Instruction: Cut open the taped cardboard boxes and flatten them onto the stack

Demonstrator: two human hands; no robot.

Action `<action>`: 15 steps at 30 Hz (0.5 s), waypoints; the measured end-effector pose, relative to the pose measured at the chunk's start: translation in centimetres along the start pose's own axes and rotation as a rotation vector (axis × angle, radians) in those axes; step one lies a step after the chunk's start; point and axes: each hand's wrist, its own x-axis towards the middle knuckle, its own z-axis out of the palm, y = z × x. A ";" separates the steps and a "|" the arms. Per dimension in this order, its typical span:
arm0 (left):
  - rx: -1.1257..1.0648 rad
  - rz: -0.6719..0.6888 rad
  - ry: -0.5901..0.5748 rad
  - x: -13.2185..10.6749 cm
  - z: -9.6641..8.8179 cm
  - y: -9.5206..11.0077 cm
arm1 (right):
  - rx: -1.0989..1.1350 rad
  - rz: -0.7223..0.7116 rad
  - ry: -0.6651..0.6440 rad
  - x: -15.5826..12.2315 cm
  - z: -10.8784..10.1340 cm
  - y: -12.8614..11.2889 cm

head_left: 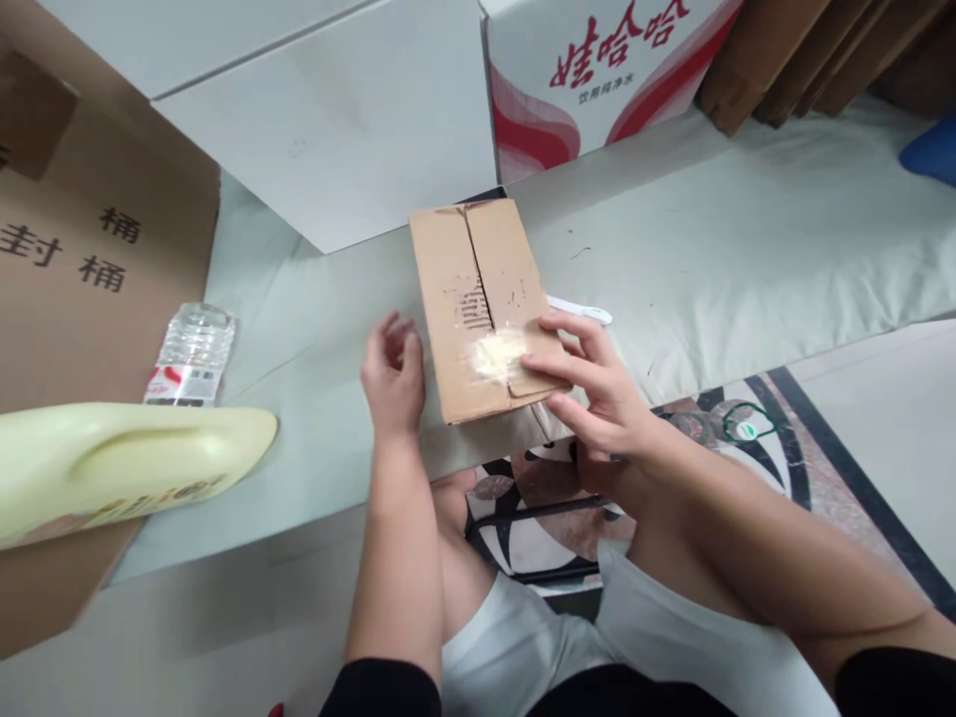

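Note:
A small brown cardboard box (pixel 485 289) lies on the pale cloth in front of me, its two top flaps meeting along a slightly gaping seam. A pale yellowish patch (pixel 497 354), apparently tape, covers the near end of that seam. My right hand (pixel 597 388) is at the near right corner, spread fingertips touching the box's top and edge; its thumb is hidden. Just left of the box, apart from it, my left hand (pixel 395 373) hovers with loosely bent fingers and nothing visible in them. Beyond my right fingers, a slim white object (pixel 587 310) lies partly behind the box.
A white carton (pixel 336 110) and a red-and-white carton (pixel 604 90) stand behind. At left are a large cardboard box (pixel 97 299), a clear plastic bottle (pixel 195 354) and a pale yellow jug (pixel 141 458). Folded cardboard (pixel 792 60) leans at back right. A patterned stool (pixel 538 518) sits near my knees.

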 end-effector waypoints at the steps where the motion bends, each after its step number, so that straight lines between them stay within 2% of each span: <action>1: -0.040 0.068 0.048 0.1 0.1 0.3 | 0.007 -0.038 -0.037 0.0 0.1 0.0; 3: -0.105 0.248 0.009 0.1 0.4 1.1 | 0.009 -0.091 -0.104 0.0 0.3 0.0; 5: -0.120 0.322 -0.093 0.0 0.6 1.6 | 0.004 -0.074 -0.119 0.2 0.2 0.2; 6: -0.117 0.324 -0.125 -0.1 0.7 1.8 | -0.014 -0.034 -0.085 0.4 -0.1 0.5; 9: -0.093 0.295 -0.132 -0.2 0.6 1.7 | -0.214 0.161 0.114 1.2 -1.2 2.3; 11: -0.076 0.292 -0.133 -0.2 0.4 1.5 | -0.438 0.303 0.177 1.6 -1.9 4.2; 15: -0.122 0.312 -0.141 -0.2 0.0 1.0 | -0.765 0.540 0.024 2.2 -2.1 7.1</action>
